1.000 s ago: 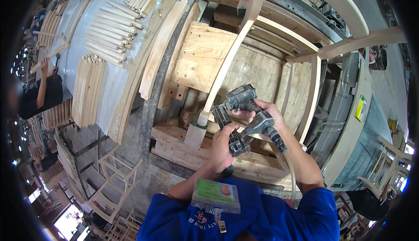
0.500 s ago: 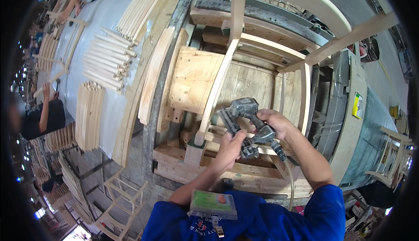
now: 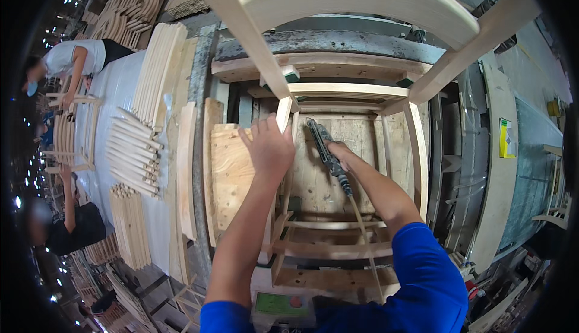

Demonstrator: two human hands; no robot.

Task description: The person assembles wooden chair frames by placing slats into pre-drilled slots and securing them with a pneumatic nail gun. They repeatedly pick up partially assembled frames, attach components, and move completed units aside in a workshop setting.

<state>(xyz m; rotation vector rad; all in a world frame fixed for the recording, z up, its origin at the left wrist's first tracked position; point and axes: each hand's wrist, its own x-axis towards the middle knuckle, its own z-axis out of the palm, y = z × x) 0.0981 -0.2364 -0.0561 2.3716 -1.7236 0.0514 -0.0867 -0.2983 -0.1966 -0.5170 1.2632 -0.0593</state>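
Chair frame [image 3: 356,91] of pale wood fills the centre and top of the picture, its curved top rail across the upper edge and its legs slanting down to a plywood jig [image 3: 232,170] at centre. Our left hand [image 3: 269,147] wraps around the lower end of the frame's left slanting leg just left of centre, while our right hand [image 3: 341,154] is closed around a dark air-powered nail gun [image 3: 325,149] whose nose points up toward the frame's cross rail. Bundles of turned wooden sticks [image 3: 136,152] lie on the white table at left, where other people work.
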